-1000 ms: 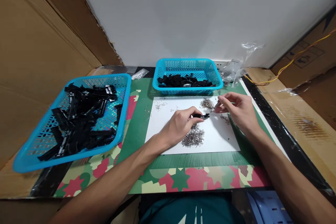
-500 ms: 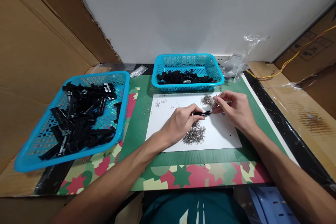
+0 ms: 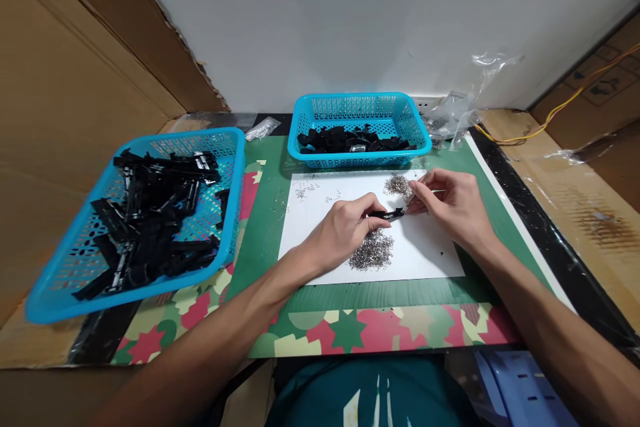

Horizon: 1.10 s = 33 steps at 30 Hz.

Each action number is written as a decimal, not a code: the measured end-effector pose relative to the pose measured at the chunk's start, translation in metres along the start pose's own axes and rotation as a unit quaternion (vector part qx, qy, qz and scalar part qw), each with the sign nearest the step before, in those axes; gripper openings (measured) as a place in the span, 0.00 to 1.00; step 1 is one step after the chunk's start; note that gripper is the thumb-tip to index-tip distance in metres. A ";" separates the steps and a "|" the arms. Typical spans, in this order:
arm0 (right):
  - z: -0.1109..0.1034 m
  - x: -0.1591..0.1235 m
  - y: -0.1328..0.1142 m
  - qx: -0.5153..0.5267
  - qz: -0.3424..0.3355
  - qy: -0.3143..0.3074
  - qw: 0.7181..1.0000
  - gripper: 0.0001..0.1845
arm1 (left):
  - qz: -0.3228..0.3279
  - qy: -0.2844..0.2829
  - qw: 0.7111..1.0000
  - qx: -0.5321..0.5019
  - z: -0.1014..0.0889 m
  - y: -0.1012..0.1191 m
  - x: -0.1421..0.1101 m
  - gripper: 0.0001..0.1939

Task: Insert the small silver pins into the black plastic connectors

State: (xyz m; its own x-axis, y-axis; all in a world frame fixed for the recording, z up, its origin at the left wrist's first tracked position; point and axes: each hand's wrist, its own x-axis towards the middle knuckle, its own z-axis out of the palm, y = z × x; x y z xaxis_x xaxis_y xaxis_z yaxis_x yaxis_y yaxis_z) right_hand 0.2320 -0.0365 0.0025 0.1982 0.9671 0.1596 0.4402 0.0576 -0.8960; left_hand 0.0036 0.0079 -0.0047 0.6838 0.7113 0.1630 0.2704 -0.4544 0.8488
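One black part in work, held over the white sheet between both hands. Gripped at one end by the left hand, fingers clenched on it; free end pointed toward the right hand. Pinched in the right fingers: one slender metallic tool, slanting down toward the part's free end. Contact of tip with part: cannot tell.

On the sheet, two heaps of tiny metal pieces: larger heap just nearer than the part, smaller heap beyond it, beside the right hand. Loose metal bits toward the far left corner, too fine to count. One dark speck near the right edge.

Farther out, on the green-covered worktop, two blue baskets: far basket with small black pieces heaped up, left basket with longer black pieces crossed over one another, both beyond counting.

Two clear plastic bags flanking the far basket: left bag, right bag. At far right, one carton printed with dark pictograms, too small to read.
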 end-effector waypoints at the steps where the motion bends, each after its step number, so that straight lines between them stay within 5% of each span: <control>1: 0.000 -0.001 -0.001 -0.004 -0.002 -0.001 1.000 0.19 | -0.005 -0.002 1.000 -0.001 0.000 0.000 0.000 0.03; 14: 0.002 -0.005 -0.013 -0.105 -0.039 0.004 0.994 0.18 | -0.017 -0.002 0.999 -0.037 -0.001 0.000 0.003 0.03; 18: 0.005 -0.003 -0.010 -0.007 -0.013 0.017 1.000 0.18 | -0.043 0.006 0.996 -0.073 -0.002 0.003 0.004 0.05; 22: 0.002 -0.001 -0.010 0.113 -0.028 0.051 0.992 0.20 | -0.051 0.092 0.984 -0.145 -0.004 0.002 0.008 0.12; 26: -0.006 -0.002 -0.017 0.030 -0.091 -0.081 0.992 0.20 | -0.036 0.165 0.972 -0.164 -0.006 -0.003 0.011 0.14; 30: -0.010 -0.005 -0.022 -0.083 -0.121 -0.274 0.950 0.10 | -0.031 0.179 0.973 -0.146 -0.006 -0.006 0.010 0.13; 33: -0.008 -0.006 -0.021 -0.106 -0.107 -0.318 0.936 0.06 | -0.024 0.177 0.976 -0.127 -0.005 -0.006 0.009 0.12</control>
State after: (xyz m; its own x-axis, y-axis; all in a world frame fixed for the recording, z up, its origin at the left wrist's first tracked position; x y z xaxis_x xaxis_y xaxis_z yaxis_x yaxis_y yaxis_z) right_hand 0.2288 -0.0457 0.0234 -0.4466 0.8946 -0.0137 0.5878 0.2818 -0.7584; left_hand 0.0048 0.0197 -0.0053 0.3848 0.8897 0.2457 0.0888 -0.3007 0.9496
